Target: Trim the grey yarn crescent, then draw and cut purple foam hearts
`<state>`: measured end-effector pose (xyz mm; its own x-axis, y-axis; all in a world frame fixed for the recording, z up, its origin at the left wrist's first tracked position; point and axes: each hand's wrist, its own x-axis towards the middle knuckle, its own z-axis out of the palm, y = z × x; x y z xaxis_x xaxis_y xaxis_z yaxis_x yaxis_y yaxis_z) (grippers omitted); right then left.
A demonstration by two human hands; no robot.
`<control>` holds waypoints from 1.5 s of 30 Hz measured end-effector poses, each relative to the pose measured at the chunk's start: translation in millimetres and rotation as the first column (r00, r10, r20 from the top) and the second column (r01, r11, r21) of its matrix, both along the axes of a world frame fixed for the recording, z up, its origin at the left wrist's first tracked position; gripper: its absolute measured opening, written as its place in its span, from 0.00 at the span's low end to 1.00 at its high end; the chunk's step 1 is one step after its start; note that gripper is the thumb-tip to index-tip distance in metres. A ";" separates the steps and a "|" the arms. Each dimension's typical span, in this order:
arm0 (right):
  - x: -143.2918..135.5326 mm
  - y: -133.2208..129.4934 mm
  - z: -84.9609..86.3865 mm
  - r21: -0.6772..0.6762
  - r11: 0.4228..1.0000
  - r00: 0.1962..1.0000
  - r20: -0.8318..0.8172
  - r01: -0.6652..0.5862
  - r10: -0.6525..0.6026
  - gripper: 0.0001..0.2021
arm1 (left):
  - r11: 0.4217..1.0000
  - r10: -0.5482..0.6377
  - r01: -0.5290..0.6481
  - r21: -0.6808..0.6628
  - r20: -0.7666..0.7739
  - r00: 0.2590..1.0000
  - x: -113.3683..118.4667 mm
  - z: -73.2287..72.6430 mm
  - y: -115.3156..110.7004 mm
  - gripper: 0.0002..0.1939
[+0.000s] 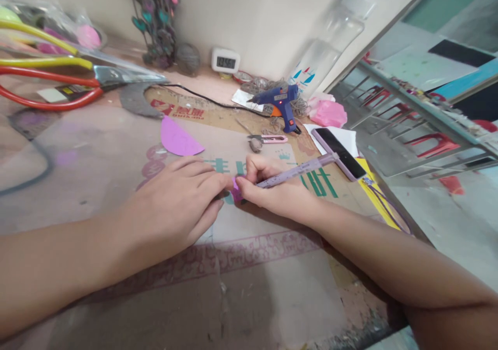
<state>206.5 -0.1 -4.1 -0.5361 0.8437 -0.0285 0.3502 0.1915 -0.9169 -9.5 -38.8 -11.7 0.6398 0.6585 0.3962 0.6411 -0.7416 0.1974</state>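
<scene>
A small purple piece [237, 190], seemingly felt or paper, shows between my two hands on the plastic-covered cardboard. My left hand [187, 197] is palm down from the left, its fingertips at the left edge of this piece, steadying it. My right hand [268, 181] grips a lavender pen [298, 170] whose back end points up and right; its tip is hidden under the fingers. Much of the small piece is covered by fingertips. Beyond my left hand lies a larger purple half-round piece [179, 136].
Red-handled scissors [97, 83] and yellow-handled scissors [46, 62] lie at left. At the back are a white digital clock [225, 61], a blue glue gun [282, 103], pink thread snips [272, 139] and a clear bottle [322, 54]. A phone [338, 153] rests at right, near the table edge.
</scene>
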 end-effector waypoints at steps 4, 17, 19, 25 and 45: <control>0.1 0.8 1.3 0.043 0.999 1.000 0.011 -0.010 0.010 0.15 | 0.999 0.005 -0.005 -0.039 -0.012 1.000 -0.9 0.0 -1.0 0.14; -0.7 1.9 0.7 0.177 0.984 0.998 0.054 0.016 -0.026 0.14 | 1.000 -0.004 0.004 -0.003 -0.009 1.000 -0.3 -1.9 0.7 0.14; -0.4 1.7 0.4 0.175 0.984 0.998 0.058 0.014 -0.025 0.14 | 1.000 -0.007 0.007 -0.001 -0.005 1.000 -0.3 -1.6 0.8 0.14; 2.0 6.3 1.7 0.204 0.970 0.991 0.002 0.132 -0.135 0.15 | 1.000 -0.014 0.014 0.010 0.008 1.000 -0.8 -1.9 1.0 0.14; 0.5 7.0 1.3 0.039 0.993 0.993 0.027 0.116 -0.117 0.16 | 0.995 -0.059 0.058 0.076 0.005 0.998 -3.8 -7.4 -5.0 0.15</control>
<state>207.0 7.0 -2.8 -0.4337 0.9010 -0.0098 0.3985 0.1821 -0.8989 -13.3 -43.8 -19.0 0.6732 0.5879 0.4485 0.5950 -0.7908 0.1433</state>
